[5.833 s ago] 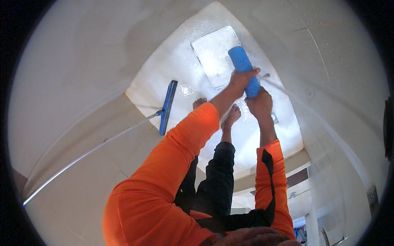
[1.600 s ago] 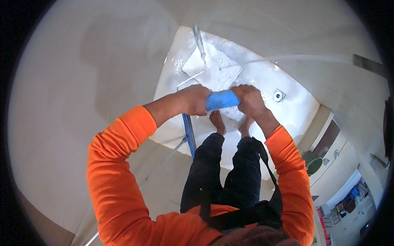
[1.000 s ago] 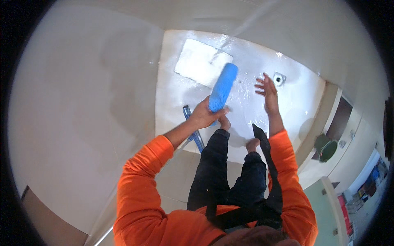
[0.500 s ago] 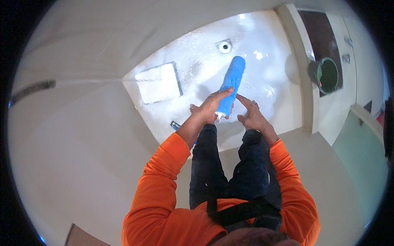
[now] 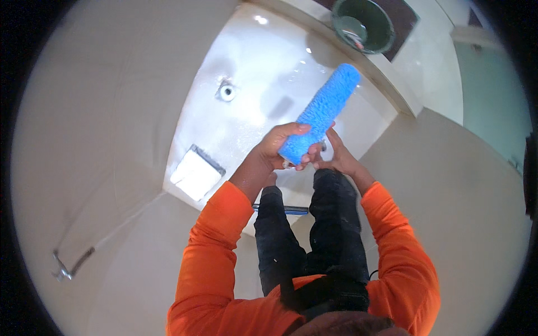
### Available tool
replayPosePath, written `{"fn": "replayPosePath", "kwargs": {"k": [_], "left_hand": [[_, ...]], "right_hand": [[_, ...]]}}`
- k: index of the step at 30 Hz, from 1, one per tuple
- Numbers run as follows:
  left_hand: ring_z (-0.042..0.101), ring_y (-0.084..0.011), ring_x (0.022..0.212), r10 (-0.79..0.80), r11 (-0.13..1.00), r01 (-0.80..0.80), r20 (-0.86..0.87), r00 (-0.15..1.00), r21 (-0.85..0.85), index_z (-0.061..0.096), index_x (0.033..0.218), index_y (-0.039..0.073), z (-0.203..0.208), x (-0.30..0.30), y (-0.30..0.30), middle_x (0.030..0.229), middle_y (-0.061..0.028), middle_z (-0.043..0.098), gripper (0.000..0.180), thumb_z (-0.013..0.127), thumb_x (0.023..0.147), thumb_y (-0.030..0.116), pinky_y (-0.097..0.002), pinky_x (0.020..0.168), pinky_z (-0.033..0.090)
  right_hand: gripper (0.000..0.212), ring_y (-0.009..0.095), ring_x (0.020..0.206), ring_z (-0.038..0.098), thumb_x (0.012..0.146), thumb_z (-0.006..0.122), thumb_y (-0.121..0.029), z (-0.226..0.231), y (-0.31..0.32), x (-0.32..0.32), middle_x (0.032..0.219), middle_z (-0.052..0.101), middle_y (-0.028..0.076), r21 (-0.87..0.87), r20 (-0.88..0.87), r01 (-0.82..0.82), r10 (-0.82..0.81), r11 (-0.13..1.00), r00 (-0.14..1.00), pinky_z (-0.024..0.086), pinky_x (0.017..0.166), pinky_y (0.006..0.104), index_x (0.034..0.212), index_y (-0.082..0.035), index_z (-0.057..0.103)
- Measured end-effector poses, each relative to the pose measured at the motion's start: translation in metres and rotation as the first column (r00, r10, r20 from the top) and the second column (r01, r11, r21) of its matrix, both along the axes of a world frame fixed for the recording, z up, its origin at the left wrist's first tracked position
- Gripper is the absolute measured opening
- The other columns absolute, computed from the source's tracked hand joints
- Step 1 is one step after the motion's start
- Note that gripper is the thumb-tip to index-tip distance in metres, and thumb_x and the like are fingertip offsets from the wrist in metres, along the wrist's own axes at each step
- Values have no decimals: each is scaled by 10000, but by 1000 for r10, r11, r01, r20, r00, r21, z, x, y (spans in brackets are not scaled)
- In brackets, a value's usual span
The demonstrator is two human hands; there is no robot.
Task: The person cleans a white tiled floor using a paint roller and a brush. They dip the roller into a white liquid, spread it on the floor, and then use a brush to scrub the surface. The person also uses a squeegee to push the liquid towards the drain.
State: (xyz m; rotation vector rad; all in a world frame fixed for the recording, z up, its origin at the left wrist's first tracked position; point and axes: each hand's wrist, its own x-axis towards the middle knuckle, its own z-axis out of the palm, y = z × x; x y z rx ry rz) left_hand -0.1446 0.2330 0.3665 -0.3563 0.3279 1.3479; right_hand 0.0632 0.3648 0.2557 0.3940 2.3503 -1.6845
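Left hand [image 5: 280, 147] grips fuzzy blue roller sleeve [image 5: 320, 112]; right hand [image 5: 335, 159], back at its base, grip unclear. Green bucket [image 5: 363, 25] now beyond.

I see blue roller sleeve [image 5: 322, 112]: fuzzy napped fabric, matt. Floor [image 5: 263, 95]: white, wet-looking gloss, bright glare spots. Drain fitting [image 5: 227, 91]: shiny metal. Bucket [image 5: 363, 25]: green, smooth plastic by look. Tray [image 5: 196, 173]: white, glossy inside. My sleeves [image 5: 210, 252]: orange knit cloth, matt. Trousers [image 5: 336, 224]: dark cloth, speckled. Walls [image 5: 95, 112]: smooth, dull beige.
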Motion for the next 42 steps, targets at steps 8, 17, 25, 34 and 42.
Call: {"fn": "replayPosePath", "kwargs": {"k": [8,17,25,34,42], "left_hand": [[622,-205,850,-567,785,552,-687,454,-283,444,1301,-3,-50,-10,109,968,-123,619,695,729,740,291,-328,754,520],[572,-263,1071,-582,794,146,-807,-100,-590,400,1347,27,-154,36,153,1204,-202,553,721,689,784,373,-350,887,470],[615,-230,991,-807,562,400,-586,74,-724,426,1318,-5,-228,85,17,1116,-188,611,614,643,842,318,-322,849,486],[619,-151,847,-845,528,269,-469,256,-805,445,1293,-32,-279,92,-93,981,-131,664,548,627,875,273,-266,745,496],[623,-123,905,-784,585,290,-437,440,-757,439,1296,-36,-303,119,-108,992,-105,664,524,615,877,224,-224,815,464]], "right_hand": [[512,181,524,529,821,616,-496,-23,35,72,536,557,90,-195,588,311,-143,930,796,438,543,345,711,3,633],[501,222,592,548,871,556,-467,-110,34,137,613,551,153,588,279,724,-931,361,237,417,563,385,793,26,606],[550,392,749,612,860,528,-481,-249,90,138,738,619,251,771,159,634,-982,61,-99,448,695,464,810,58,624],[536,371,689,603,849,545,-448,-361,130,143,680,615,230,668,33,707,-939,-234,-341,446,679,455,741,72,617],[560,424,802,605,868,491,-454,-387,145,201,792,618,268,829,-32,554,-996,-76,-88,452,734,475,862,97,594]]}}
